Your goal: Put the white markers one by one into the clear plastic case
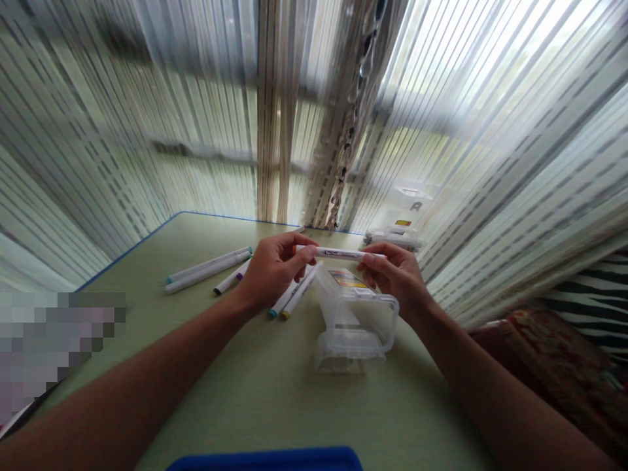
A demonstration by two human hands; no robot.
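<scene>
A white marker (341,254) with orange ends is held level above the table. My left hand (277,267) pinches its left end, and my right hand (392,269) pinches the right end. Below it lies a clear plastic case (360,320) on its side, its open mouth facing me and its lid folded down at the front. Two markers with teal and yellow ends (299,294) rest just left of the case, partly hidden by my left hand. Further left are a pair of white markers with teal ends (209,269) and some with black and purple ends (230,280).
Behind my right hand stands another clear case (400,232) with its lid raised. The green table (235,392) has a blue edge. A blue object (269,460) shows at the bottom. String curtains (206,118) hang beyond the table, and patterned fabric (554,353) lies at right.
</scene>
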